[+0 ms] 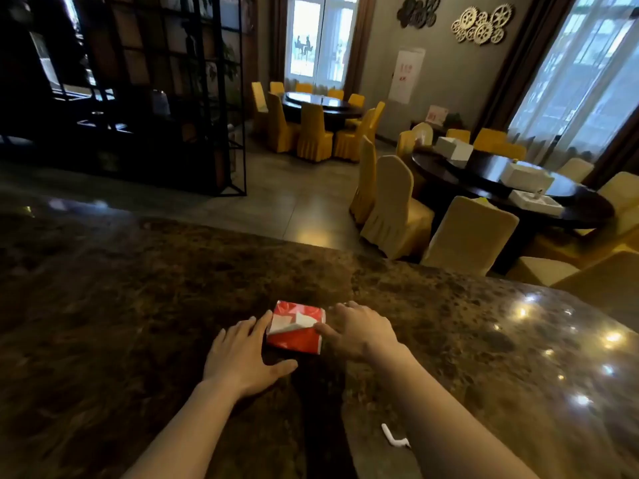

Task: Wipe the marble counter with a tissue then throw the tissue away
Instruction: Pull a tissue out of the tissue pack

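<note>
The red tissue pack [295,327] lies flat on the marble counter [138,305] between the two hands, and the likeliest trouble starts there: the pack is small and light on a polished, reflective top, so a pull on the tissue [288,324] showing white at its opening could drag the whole pack along instead of freeing a sheet — or tear the sheet short. The left hand [242,354] rests open with fingers spread, its fingertips touching the pack's left edge and its thumb lying on the stone nearer the body; it looks placed to steady the pack, though it presses from one side only. The right hand [359,328] has its thumb at the pack's right side by the white opening, fingers loosely apart and curled past the pack's far right corner; whether the thumb already pinches tissue I cannot tell. Beyond the fingertips the counter runs a fair way before its far edge, with floor and yellow-covered chairs [397,209] below. Left of the left hand the top is open — good wiping room. Behind the right forearm a small white object [394,437] lies where a backward sweep could knock it.
</note>
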{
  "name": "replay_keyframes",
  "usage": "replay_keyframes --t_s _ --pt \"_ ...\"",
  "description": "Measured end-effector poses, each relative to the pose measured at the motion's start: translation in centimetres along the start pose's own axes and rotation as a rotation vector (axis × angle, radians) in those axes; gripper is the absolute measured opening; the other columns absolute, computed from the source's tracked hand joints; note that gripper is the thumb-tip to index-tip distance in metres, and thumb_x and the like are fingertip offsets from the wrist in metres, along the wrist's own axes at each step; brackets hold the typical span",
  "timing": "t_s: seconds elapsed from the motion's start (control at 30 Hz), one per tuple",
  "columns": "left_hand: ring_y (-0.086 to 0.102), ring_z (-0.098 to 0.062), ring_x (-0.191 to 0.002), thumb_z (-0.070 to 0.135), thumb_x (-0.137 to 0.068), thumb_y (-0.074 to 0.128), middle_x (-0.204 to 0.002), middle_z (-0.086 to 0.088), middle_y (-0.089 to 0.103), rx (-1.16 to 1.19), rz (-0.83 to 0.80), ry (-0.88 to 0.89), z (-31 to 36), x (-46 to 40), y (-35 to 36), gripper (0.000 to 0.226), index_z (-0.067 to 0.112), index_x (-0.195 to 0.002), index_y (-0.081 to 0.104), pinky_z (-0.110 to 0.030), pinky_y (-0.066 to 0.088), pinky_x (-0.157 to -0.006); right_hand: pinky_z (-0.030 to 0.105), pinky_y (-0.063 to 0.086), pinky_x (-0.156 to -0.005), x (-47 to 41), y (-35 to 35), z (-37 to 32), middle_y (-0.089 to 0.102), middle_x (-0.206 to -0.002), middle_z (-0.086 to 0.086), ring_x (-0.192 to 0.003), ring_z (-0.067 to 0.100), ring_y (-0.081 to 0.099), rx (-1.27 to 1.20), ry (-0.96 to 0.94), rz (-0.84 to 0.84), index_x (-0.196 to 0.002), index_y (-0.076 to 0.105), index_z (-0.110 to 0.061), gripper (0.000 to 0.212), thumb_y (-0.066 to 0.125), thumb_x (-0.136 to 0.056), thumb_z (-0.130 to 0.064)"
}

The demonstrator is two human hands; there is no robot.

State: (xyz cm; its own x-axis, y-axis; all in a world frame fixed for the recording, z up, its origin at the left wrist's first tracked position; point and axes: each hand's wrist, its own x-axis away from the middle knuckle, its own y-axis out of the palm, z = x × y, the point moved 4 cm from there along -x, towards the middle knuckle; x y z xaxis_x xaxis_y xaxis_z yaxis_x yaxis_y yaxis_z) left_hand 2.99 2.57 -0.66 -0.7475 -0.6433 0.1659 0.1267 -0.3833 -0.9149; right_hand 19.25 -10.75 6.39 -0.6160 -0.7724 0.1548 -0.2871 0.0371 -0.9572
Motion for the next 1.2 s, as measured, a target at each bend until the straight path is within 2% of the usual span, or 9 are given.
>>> replay_keyframes --t_s 0.07,0.17,0.27,0.4,0.5,0.7,0.87,0.97,1.2 --pt "0.01 -0.024 -0.159 0.087 -0.079 0.058 -0.174 0.0 0.008 0.036 0.002 -0.014 -0.3 -0.2 0.8 0.116 0.037 -0.163 -0.005 -0.048 0.01 -0.131 0.047 0.051 -0.102 -0.7 0.8 -0.5 0.053 -0.146 0.0 -0.131 0.026 0.051 0.007 -0.031 0.036 -0.147 0.043 -0.03 0.064 0.058 -0.093 -0.062" --pt "0.008 -0.025 -0.159 0.08 -0.083 0.062 -0.175 0.002 0.003 0.103 0.044 -0.011 -0.3 -1.1 1.2 0.113 0.036 -0.163 -0.005 -0.049 0.015 -0.13 0.05 0.044 -0.109 -1.3 2.5 -1.3 0.043 -0.156 -0.002 -0.142 0.026 0.04 0.001 -0.105 0.043 -0.155 0.028 -0.035 0.081 0.073 -0.088 -0.049" --pt "0.007 -0.024 -0.16 0.068 -0.089 0.068 -0.175 0.004 0.004 0.115 0.077 0.045 0.3 -2.7 0.4 0.106 0.035 -0.164 0.0 -0.05 0.015 -0.13 0.049 0.041 -0.112 -2.1 4.0 -2.2 0.039 -0.16 -0.002 -0.145 0.026 0.036 -0.044 -0.162 0.045 -0.157 0.022 -0.039 0.084 0.073 -0.09 -0.045" --pt "0.003 -0.021 -0.16 0.044 -0.095 0.074 -0.175 0.005 0.004 0.075 0.023 0.122 0.7 -4.5 0.5 0.098 0.034 -0.164 0.004 -0.05 0.012 -0.13 0.046 0.044 -0.109 -2.5 5.8 -2.7 0.045 -0.155 -0.002 -0.143 0.026 0.04 -0.085 -0.185 0.054 -0.151 0.036 -0.038 0.068 0.072 -0.094 -0.036" --pt "0.007 -0.021 -0.16 0.039 -0.098 0.07 -0.174 0.006 0.006 0.024 -0.016 0.137 1.0 -5.1 1.1 0.089 0.033 -0.164 0.01 -0.05 0.012 -0.13 0.041 0.05 -0.101 -2.2 6.6 -2.3 0.054 -0.144 -0.002 -0.133 0.023 0.048 -0.049 -0.191 0.08 -0.142 0.05 -0.034 0.052 0.071 -0.094 -0.034" --pt "0.029 -0.024 -0.153 0.034 -0.1 0.069 -0.173 0.007 0.015 0.005 0.019 0.097 1.3 -4.7 1.6 0.075 0.03 -0.161 0.026 -0.049 0.032 -0.125 0.04 0.058 -0.089 -1.9 5.7 -2.4 0.068 -0.121 -0.003 -0.109 0.019 0.064 -0.033 -0.216 0.241 -0.114 0.067 -0.028 0.022 0.071 -0.093 -0.033" --pt "0.041 -0.026 -0.143 0.038 -0.097 0.072 -0.167 0.005 0.026 0.067 0.047 0.066 0.9 -4.4 1.7 0.079 0.028 -0.16 0.027 -0.048 0.043 -0.114 0.033 0.057 -0.07 -1.6 3.3 -2.0 0.068 -0.099 -0.009 -0.087 0.011 0.066 -0.242 -0.162 0.442 -0.103 0.057 -0.028 0.011 0.065 -0.096 -0.027" --pt "0.044 -0.024 -0.141 0.04 -0.094 0.075 -0.163 0.006 0.033 0.127 0.072 0.041 0.8 -4.5 1.6 0.08 0.028 -0.159 0.028 -0.047 0.046 -0.112 0.022 0.047 -0.057 -1.8 1.8 -1.0 0.065 -0.083 -0.015 -0.072 0.004 0.062 -0.446 -0.074 0.559 -0.098 0.058 -0.028 0.006 0.059 -0.1 -0.023" --pt "0.049 -0.024 -0.138 0.05 -0.091 0.076 -0.157 0.003 0.042 0.145 0.063 0.036 1.9 -4.7 1.6 0.079 0.028 -0.155 0.035 -0.048 0.048 -0.11 0.027 0.058 -0.065 -2.2 1.3 1.1 0.066 -0.092 -0.006 -0.08 0.01 0.065 -0.914 0.217 0.576 -0.088 0.057 -0.032 0.021 0.059 -0.102 -0.017"
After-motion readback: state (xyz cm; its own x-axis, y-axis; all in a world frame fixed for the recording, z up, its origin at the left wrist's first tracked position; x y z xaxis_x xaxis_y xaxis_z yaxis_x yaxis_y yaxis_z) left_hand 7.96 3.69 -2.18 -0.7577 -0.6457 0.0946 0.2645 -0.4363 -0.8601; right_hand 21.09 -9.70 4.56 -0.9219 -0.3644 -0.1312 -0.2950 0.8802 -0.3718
